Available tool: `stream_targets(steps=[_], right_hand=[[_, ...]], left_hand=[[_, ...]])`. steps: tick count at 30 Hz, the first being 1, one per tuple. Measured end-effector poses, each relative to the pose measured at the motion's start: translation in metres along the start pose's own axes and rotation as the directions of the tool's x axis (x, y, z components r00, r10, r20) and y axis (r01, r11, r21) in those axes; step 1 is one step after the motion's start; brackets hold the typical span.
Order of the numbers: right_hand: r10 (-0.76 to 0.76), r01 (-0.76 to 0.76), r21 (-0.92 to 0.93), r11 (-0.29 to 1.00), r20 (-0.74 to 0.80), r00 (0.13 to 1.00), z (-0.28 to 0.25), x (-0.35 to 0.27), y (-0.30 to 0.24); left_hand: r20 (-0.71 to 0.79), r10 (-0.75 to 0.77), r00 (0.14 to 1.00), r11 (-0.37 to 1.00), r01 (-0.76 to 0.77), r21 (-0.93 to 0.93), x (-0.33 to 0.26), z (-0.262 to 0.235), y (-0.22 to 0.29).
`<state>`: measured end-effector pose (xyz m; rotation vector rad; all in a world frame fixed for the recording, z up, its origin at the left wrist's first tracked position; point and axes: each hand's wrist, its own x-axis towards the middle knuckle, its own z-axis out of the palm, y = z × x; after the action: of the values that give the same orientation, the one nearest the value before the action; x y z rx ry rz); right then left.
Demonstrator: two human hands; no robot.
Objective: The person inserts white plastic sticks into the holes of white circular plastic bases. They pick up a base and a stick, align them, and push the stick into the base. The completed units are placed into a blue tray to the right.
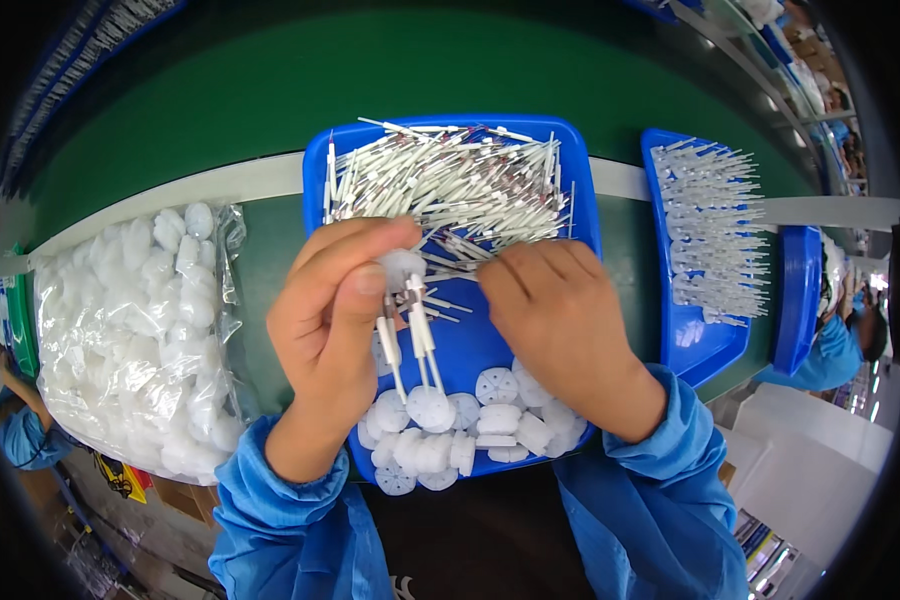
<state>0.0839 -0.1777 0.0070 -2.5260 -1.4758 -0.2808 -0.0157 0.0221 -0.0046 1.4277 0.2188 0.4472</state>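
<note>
My left hand [335,310] pinches a round white plastic disc [402,268] between thumb and fingers. Several thin white rods [416,330] with metal tips hang down from that disc. My right hand [545,300] is closed, its fingertips at the near edge of a pile of similar white rods [450,180]; whatever is in its fingers is hidden. Both hands are above a blue tray [470,352]. The rod pile fills the far part of this tray, and loose white discs [428,408] with small holes lie along its near end.
At left, a clear plastic bag [130,340] is full of white discs. To the right stands another blue tray [705,345] with rows of upright rods [712,230]. A blue bin [798,300] is beyond it. The green tabletop [440,60] extends behind. Other people are at both sides.
</note>
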Motion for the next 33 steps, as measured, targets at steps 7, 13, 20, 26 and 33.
stream_targets(steps=[7,13,20,26,33], right_hand=[[0.070,-0.067,-0.033,0.997,0.099,0.993,-0.024,-0.010,0.006],[0.156,-0.165,0.285,0.944,0.054,0.986,-0.027,0.003,0.012],[0.295,-0.112,0.705,0.700,-0.142,0.945,-0.009,0.003,0.008],[0.346,-0.169,0.680,0.714,-0.132,0.929,-0.010,-0.003,0.007],[0.410,-0.295,0.748,0.595,0.033,0.911,-0.016,-0.007,0.007]], left_hand=[[0.147,0.049,0.988,0.995,-0.035,-0.097,0.007,0.001,-0.008],[0.101,-0.040,0.994,0.991,0.052,-0.120,0.004,0.004,-0.007],[0.151,-0.006,0.989,1.000,0.010,-0.024,0.006,0.008,-0.008],[0.112,-0.006,0.994,1.000,0.010,-0.028,0.004,0.008,-0.005],[0.158,0.059,0.986,0.989,-0.079,0.122,0.007,0.005,-0.005]])
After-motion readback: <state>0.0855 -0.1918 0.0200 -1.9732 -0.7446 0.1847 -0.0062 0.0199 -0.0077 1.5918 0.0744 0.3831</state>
